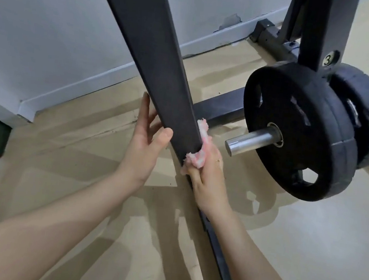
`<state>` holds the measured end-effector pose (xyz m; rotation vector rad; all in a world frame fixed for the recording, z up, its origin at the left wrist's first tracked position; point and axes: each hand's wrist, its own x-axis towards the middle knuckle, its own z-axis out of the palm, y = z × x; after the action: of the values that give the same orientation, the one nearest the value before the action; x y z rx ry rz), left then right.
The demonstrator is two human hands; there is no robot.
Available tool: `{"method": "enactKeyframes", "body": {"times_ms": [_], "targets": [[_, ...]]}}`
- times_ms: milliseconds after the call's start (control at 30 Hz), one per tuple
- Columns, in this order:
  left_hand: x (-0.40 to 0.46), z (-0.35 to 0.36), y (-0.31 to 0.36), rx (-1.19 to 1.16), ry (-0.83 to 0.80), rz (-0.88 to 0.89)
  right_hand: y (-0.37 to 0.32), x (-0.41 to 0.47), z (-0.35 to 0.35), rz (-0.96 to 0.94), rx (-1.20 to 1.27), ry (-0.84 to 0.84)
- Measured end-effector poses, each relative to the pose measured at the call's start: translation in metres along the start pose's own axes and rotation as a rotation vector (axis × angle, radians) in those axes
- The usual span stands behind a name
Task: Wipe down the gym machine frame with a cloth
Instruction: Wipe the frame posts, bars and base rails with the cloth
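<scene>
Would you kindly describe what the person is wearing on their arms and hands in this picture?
Both forearms are bare as far as the frame shows, with no sleeves, gloves, watch or bracelets in view. The left hand carries nothing visible. The right hand wears a thin ring on one finger.

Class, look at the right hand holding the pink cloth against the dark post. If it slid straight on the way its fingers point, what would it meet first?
The right hand with the fluffy pink cloth points up along the dark metal frame post. That way looks free, though depth is unclear.
</scene>
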<state>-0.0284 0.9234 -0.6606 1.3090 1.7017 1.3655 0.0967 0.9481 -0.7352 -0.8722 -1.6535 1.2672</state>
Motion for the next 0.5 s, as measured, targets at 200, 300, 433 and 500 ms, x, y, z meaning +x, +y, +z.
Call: {"method": "enactKeyframes", "body": {"times_ms": [200,300,433,500], "targets": [[0.012,-0.012,0.042,0.021,0.11,0.195,-0.027,0.008,0.003,-0.004,-0.382,0.112],[0.02,-0.014,0.06,0.027,0.109,0.253,-0.061,0.026,-0.002,-0.132,-0.043,-0.007],[0.027,-0.019,0.073,0.024,0.053,0.309,-0.082,0.054,-0.001,-0.231,0.014,-0.032],[0.029,-0.025,0.077,0.013,0.081,0.303,-0.066,0.044,-0.008,-0.188,-0.01,-0.105]]}}
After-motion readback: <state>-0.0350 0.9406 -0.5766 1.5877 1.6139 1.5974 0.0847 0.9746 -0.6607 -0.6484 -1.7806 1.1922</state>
